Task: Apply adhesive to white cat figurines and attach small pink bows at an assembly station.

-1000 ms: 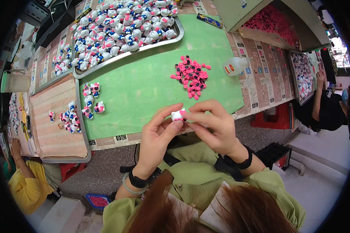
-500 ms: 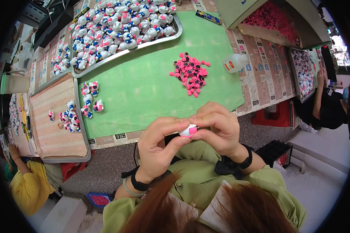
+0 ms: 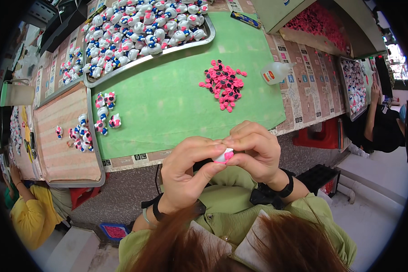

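Note:
Between my two hands, just off the table's front edge, is a small white figurine with pink parts (image 3: 222, 157). My left hand (image 3: 190, 165) pinches it from the left with thumb and fingers. From the right, my right hand (image 3: 256, 152) presses on it in the same way. My fingers cover much of the figurine. Beyond my hands, a pile of small pink pieces with black ovals (image 3: 224, 85) lies on the green mat (image 3: 163, 106). Several white, pink and blue figurines (image 3: 103, 113) stand at the mat's left edge.
A metal tray (image 3: 167, 53) heaped with figurines is at the far left. Nearer, another tray (image 3: 61, 136) holds several figurines. A clear squeeze bottle (image 3: 273, 73) lies right of the pink pile, near a box of pink pieces (image 3: 317, 27). Other people work at both sides.
The figurine has turned slightly in my fingers, and both hands have shifted a little to the right. The view has moved slightly; the things on the table look unchanged.

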`<state>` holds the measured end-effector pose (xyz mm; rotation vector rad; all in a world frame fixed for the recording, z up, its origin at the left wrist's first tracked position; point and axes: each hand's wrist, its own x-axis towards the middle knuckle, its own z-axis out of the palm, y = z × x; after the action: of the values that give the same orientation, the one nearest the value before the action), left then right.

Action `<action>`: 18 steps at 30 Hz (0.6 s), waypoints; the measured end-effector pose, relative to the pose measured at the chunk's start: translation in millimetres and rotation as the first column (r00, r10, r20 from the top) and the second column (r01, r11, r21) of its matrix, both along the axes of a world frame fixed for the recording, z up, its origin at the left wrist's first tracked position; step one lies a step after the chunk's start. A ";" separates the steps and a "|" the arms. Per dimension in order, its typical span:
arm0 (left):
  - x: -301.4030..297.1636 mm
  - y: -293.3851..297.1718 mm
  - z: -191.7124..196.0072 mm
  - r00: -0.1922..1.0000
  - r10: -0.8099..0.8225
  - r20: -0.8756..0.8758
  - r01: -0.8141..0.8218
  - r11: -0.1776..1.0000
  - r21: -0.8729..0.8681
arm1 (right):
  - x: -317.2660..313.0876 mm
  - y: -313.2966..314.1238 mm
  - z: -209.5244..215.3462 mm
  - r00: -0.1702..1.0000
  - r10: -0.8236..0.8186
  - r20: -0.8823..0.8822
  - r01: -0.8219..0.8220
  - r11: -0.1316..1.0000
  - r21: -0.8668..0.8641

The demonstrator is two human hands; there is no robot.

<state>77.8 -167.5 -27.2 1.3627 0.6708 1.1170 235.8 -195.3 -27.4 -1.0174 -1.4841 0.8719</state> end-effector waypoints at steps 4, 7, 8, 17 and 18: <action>-0.6 0.9 -0.9 1.000 -0.012 0.000 0.012 1.000 0.003 | -0.6 2.8 0.4 1.000 -0.016 -0.001 0.016 1.000 0.027; -1.6 1.4 2.3 0.999 -0.030 -0.027 0.029 0.997 -0.066 | 0.2 2.7 -0.9 1.000 -0.014 -0.013 0.014 1.000 0.010; -1.8 1.5 3.4 0.998 -0.039 -0.040 0.035 0.994 -0.099 | 0.9 4.1 -0.1 1.000 -0.013 0.014 0.013 1.000 -0.001; -4.7 10.2 -2.7 0.901 -0.021 0.432 0.314 0.719 -0.620 | -7.2 10.6 8.9 0.953 -0.131 0.273 0.127 0.991 0.031; -4.2 11.6 -2.8 0.869 -0.012 0.494 0.383 0.648 -0.658 | -6.9 10.2 9.2 0.947 -0.144 0.286 0.138 0.990 0.039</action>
<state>73.6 -155.9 -30.0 0.4144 0.5139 0.7792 228.8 -185.1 -18.3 -1.2619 -1.6345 0.6244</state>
